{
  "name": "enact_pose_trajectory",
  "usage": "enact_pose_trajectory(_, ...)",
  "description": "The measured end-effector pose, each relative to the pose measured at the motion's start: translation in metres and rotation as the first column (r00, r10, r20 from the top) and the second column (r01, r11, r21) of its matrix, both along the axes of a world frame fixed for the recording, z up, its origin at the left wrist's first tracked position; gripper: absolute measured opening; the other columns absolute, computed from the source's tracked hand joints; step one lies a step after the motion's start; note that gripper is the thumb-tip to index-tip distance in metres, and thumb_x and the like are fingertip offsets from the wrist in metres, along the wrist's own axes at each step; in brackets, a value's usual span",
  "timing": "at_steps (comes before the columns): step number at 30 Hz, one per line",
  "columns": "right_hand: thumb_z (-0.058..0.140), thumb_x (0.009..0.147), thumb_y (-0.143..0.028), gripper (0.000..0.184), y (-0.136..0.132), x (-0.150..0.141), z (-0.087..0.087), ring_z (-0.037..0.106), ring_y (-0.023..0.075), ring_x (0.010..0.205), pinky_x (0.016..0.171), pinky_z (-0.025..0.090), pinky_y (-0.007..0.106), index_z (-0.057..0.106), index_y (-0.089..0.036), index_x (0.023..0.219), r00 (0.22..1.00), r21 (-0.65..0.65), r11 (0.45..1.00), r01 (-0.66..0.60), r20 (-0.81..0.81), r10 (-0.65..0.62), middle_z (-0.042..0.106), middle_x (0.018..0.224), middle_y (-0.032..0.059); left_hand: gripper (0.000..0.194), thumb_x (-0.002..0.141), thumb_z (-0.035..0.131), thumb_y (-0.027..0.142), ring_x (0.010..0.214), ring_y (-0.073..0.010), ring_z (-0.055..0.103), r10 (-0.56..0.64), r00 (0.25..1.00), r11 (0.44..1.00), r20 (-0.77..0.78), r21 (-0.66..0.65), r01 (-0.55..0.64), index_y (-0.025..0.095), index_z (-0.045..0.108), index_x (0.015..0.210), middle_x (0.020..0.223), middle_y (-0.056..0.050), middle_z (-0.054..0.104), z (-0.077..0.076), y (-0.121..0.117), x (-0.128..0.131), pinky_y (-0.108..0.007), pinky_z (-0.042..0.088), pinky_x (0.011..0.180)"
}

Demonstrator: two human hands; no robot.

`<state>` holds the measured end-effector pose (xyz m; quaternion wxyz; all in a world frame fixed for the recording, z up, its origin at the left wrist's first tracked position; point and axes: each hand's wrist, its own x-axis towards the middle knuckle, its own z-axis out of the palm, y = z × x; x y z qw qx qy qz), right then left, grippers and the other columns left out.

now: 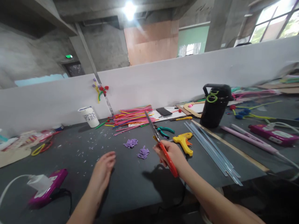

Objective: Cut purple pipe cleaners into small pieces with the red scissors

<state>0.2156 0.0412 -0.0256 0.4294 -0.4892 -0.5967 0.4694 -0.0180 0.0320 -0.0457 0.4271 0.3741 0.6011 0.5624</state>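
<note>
My right hand (170,152) is closed around a pair of scissors (168,160) with red handles, held above the table with the blades pointing up and away from me. My left hand (104,166) is over the table on the left, fingers stretched out, with no object visible in it. Between and beyond the hands lie two small heaps of short purple pieces, one farther back (130,143) and one nearer my right hand (143,152). A yellow glue gun (183,142) rests just right of my right hand, and teal-handled pliers (165,131) lie behind it.
A bundle of coloured pipe cleaners (133,117) lies by the white partition (149,81). On the right stand clear glue sticks (207,146), a wooden strip (233,149) and a black bottle (215,107). A white cup (90,117) and purple power strip (50,186) are left.
</note>
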Motion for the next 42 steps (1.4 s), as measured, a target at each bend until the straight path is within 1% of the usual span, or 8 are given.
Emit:
enact_pose_trajectory(3,0.051,0.069,-0.031,0.015,-0.001,-0.002,0.0,0.038,0.0071,0.029,0.031,0.03,0.017,0.042,-0.02,0.063,1.0,-0.005,1.0,-0.002,-0.006,0.002,0.036,0.036,-0.0103,0.009,0.064,0.056,0.025,0.073,-0.0138,0.06,0.084,0.985,0.993,-0.152,0.097,-0.069,0.02,0.059,0.071,0.069,0.001,0.064,0.003,0.016,-0.026,-0.024,0.045,0.068)
enact_pose_trajectory(7,0.05,0.069,-0.028,0.014,-0.001,-0.007,-0.004,0.04,0.0076,0.029,0.032,0.031,0.017,0.042,-0.02,0.061,1.0,0.012,1.0,-0.025,0.009,0.025,0.037,0.036,-0.0098,0.014,0.065,0.056,0.028,0.061,-0.0163,0.059,-0.094,0.922,0.989,-0.377,0.073,0.13,0.016,0.062,0.063,0.063,-0.004,0.063,-0.005,0.037,-0.012,-0.029,0.045,0.065)
enact_pose_trajectory(14,0.049,0.068,-0.025,0.012,-0.001,-0.007,-0.01,0.039,0.0066,0.03,0.034,0.029,0.017,0.043,-0.019,0.06,0.997,0.049,0.998,-0.031,0.074,0.027,0.039,0.038,-0.0093,0.015,0.065,0.051,0.01,0.079,-0.0199,0.053,-0.104,0.615,0.964,-0.781,0.073,0.256,0.018,0.064,0.067,0.08,-0.006,0.057,-0.021,0.066,0.004,-0.033,0.036,0.082)
enact_pose_trajectory(20,0.05,0.067,-0.026,0.012,0.0,-0.01,-0.011,0.038,0.0064,0.031,0.036,0.027,0.017,0.044,-0.019,0.06,0.994,0.06,0.998,-0.037,0.109,0.031,0.038,0.039,-0.0091,0.015,0.07,0.048,0.015,0.08,-0.021,0.051,-0.073,0.38,0.956,-0.922,0.043,0.289,0.016,0.063,0.073,0.077,-0.007,0.054,-0.021,0.065,0.002,-0.033,0.037,0.079)
enact_pose_trajectory(26,0.048,0.068,-0.026,0.012,0.0,-0.016,-0.013,0.038,0.0066,0.032,0.037,0.027,0.017,0.043,-0.019,0.06,0.99,0.061,0.997,-0.042,0.133,0.033,0.038,0.037,-0.0091,0.02,0.073,0.046,0.013,0.084,-0.02,0.051,-0.056,0.263,0.951,-0.963,0.029,0.308,0.017,0.064,0.079,0.082,-0.007,0.056,-0.023,0.067,0.001,-0.032,0.037,0.081)
enact_pose_trajectory(34,0.048,0.068,-0.027,0.011,-0.001,-0.016,-0.013,0.038,0.0069,0.033,0.038,0.027,0.018,0.044,-0.018,0.061,0.99,0.05,0.998,-0.041,0.137,0.034,0.04,0.038,-0.0085,0.014,0.072,0.048,0.015,0.085,-0.021,0.051,-0.052,0.309,0.947,-0.95,0.051,0.316,0.017,0.062,0.075,0.08,-0.007,0.056,-0.025,0.066,0.003,-0.034,0.037,0.081)
enact_pose_trajectory(38,0.049,0.068,-0.027,0.012,-0.001,-0.016,-0.014,0.038,0.0065,0.034,0.038,0.027,0.017,0.045,-0.018,0.061,0.992,0.042,0.998,-0.046,0.122,0.04,0.039,0.039,-0.0088,0.012,0.068,0.051,0.011,0.085,-0.0213,0.05,-0.085,0.405,0.941,-0.911,0.06,0.333,0.017,0.061,0.067,0.077,-0.006,0.055,-0.024,0.066,0.003,-0.035,0.035,0.083)
enact_pose_trajectory(42,0.05,0.067,-0.027,0.012,-0.001,-0.016,-0.016,0.039,0.0062,0.035,0.037,0.027,0.017,0.045,-0.018,0.062,0.994,0.025,0.998,-0.052,0.101,0.049,0.038,0.043,-0.0088,0.011,0.067,0.051,0.012,0.086,-0.0221,0.05,-0.102,0.562,0.947,-0.821,0.093,0.308,0.018,0.055,0.059,0.074,-0.006,0.054,-0.02,0.064,0.005,-0.037,0.034,0.083)
